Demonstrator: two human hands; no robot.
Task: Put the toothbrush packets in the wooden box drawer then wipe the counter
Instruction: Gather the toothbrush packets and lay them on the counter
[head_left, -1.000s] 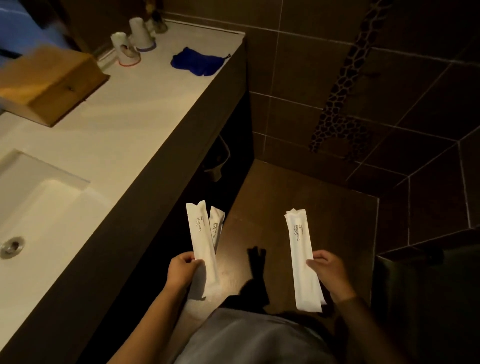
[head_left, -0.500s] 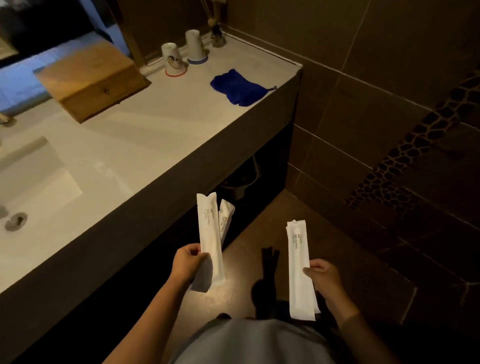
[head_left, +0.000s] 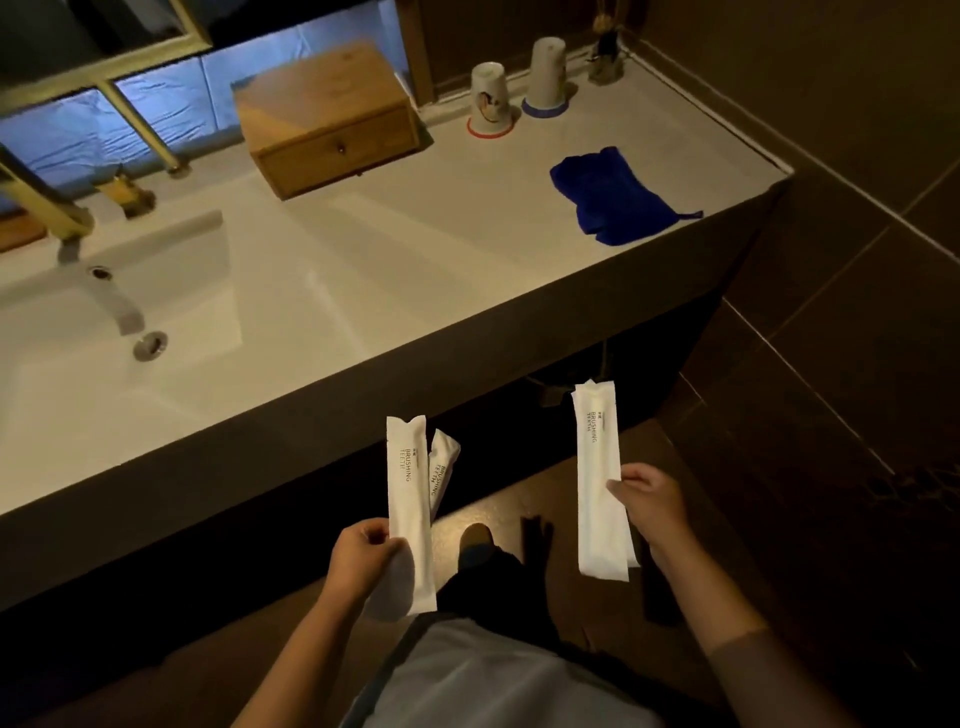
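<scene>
My left hand (head_left: 363, 558) grips two white toothbrush packets (head_left: 410, 499), one partly behind the other, held upright below the counter's front edge. My right hand (head_left: 647, 504) holds more white toothbrush packets (head_left: 597, 467), stacked so their number is unclear. The wooden box (head_left: 324, 117) sits at the back of the white counter (head_left: 415, 249), its single drawer (head_left: 337, 150) closed with a small knob. A blue cloth (head_left: 618, 195) lies crumpled near the counter's right end. Both hands are well short of the box.
A sink basin (head_left: 104, 332) with a brass tap (head_left: 47, 208) takes up the counter's left. Two upturned cups (head_left: 488, 101) and a small holder (head_left: 605, 57) stand at the back right. Dark tiled wall and floor lie to the right.
The view has swung left and up toward the counter, bringing the wooden box and sink to the centre. Both hands keep hold of their packets at about the same height.
</scene>
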